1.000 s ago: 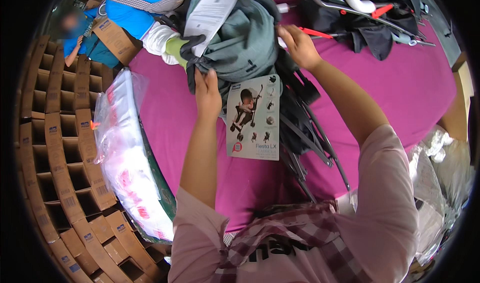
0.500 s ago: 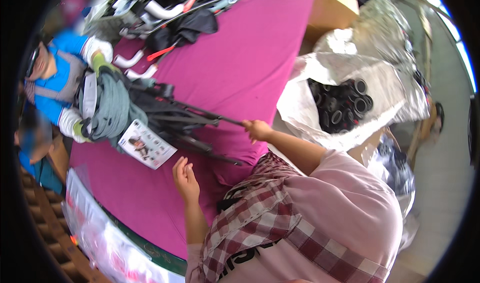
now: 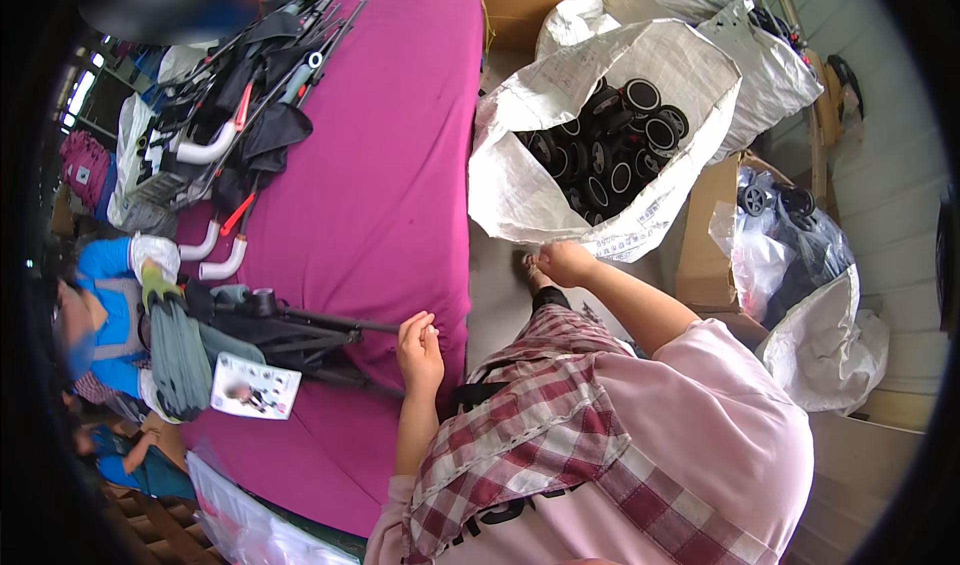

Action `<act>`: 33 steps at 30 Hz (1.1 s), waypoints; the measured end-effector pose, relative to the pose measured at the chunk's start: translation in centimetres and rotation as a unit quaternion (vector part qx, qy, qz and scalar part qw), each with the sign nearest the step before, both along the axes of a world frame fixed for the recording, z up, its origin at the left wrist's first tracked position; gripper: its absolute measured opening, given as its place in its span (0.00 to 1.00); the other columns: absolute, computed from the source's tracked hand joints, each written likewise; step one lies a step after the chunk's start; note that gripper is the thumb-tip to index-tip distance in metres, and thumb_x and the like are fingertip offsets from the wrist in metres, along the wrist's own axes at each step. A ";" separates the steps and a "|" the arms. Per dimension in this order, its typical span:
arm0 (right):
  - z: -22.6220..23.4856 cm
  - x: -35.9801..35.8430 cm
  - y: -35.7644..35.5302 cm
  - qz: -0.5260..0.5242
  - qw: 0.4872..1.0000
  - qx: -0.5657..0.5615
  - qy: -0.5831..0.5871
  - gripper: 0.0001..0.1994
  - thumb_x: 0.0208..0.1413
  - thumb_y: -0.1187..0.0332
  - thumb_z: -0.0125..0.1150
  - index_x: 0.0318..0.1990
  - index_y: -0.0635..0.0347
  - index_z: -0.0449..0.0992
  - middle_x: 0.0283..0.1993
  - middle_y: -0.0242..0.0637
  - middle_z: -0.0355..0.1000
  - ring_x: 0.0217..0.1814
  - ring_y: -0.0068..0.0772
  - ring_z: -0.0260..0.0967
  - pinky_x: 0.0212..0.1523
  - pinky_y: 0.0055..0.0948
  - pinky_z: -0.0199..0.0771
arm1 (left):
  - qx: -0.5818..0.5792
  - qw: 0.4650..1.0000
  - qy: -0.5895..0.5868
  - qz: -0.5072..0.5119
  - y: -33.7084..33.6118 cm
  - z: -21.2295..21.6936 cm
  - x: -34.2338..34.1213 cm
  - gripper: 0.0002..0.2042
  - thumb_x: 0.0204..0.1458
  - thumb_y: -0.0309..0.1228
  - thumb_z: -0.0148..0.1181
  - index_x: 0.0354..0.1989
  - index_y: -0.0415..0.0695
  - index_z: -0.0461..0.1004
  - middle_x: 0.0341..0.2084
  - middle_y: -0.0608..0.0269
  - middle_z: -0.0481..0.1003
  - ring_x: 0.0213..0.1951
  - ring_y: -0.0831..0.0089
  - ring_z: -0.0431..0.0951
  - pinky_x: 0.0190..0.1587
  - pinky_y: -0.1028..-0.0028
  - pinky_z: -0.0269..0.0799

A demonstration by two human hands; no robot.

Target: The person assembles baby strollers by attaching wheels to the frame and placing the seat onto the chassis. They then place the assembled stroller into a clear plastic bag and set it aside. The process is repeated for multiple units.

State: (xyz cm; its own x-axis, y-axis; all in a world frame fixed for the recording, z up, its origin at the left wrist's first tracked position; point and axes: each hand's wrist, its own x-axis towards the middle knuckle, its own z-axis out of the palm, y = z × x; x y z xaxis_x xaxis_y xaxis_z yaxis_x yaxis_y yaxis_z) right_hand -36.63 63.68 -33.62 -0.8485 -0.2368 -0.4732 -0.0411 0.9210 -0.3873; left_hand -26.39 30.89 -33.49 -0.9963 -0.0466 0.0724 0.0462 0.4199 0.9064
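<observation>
Bent loosely at the fingers of the left hand point(image 3: 420, 353), right beside the end of a leg of the folded stroller frame point(image 3: 330, 319); cannot tell from this view whether grasping that leg or only touching it. Partly curled at the right hand point(image 3: 566, 264), in front of the near rim of a white sack point(image 3: 520, 115); cannot tell there either whether pinching the rim or holding nothing. Spread wide between frame and sack, so liable to jerk the leg through overreaching to the right. Laid along the magenta cover point(image 3: 400, 155) with legs toward the table edge, and could slide or swing under an uneven pull. Held at the far end, at the grey-green fabric point(image 3: 180, 365), by a co-worker's gloved hand point(image 3: 158, 285); might twist if pulled from both ends at once. Could crease the printed card point(image 3: 255, 387) there by dragging, or snag on the white curved handles point(image 3: 222, 260) of other frames point(image 3: 280, 133) through swinging sideways. Heaped loosely with black wheels point(image 3: 620, 150) inside the open sack; might spill if tipped by a hard tug. Beyond, could catch on clear plastic point(image 3: 765, 275) in a cardboard box point(image 3: 703, 235) by reaching carelessly.
</observation>
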 end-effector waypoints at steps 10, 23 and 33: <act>-7.6 -14.6 28.4 -0.265 0.950 0.164 -0.030 0.15 0.54 0.57 0.60 0.43 0.56 0.80 0.44 0.45 0.79 0.46 0.53 0.77 0.48 0.50 0.76 | -0.157 0.978 -0.124 -0.059 13.9 -0.4 -15.7 0.12 0.59 0.24 0.55 0.50 0.37 0.76 0.53 0.52 0.71 0.40 0.64 0.78 0.46 0.68 0.76; -17.5 -26.9 46.6 -0.397 0.865 0.130 0.279 0.32 0.49 0.64 0.68 0.63 0.50 0.65 0.62 0.43 0.65 0.66 0.53 0.62 0.61 0.52 0.66 | -0.270 0.933 -0.218 -0.099 21.8 1.8 -26.9 0.14 0.58 0.24 0.56 0.52 0.36 0.75 0.56 0.50 0.69 0.38 0.65 0.79 0.41 0.69 0.77; -17.3 -31.9 50.3 -0.404 0.911 -0.052 0.064 0.38 0.46 0.64 0.69 0.66 0.56 0.59 0.47 0.59 0.76 0.53 0.59 0.74 0.55 0.46 0.74 | -0.287 0.917 -0.233 -0.150 24.1 0.2 -29.3 0.13 0.59 0.24 0.57 0.52 0.37 0.75 0.57 0.49 0.69 0.36 0.68 0.79 0.38 0.73 0.76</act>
State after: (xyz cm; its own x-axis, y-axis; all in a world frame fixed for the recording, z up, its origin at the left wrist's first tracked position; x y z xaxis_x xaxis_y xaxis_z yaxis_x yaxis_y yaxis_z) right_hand -68.55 113.95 -50.90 -0.8128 0.4507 -0.3691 0.5825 0.6293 -0.5144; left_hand -55.70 54.96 -33.31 -0.8869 0.1483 -0.4375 -0.0979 0.8653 0.4917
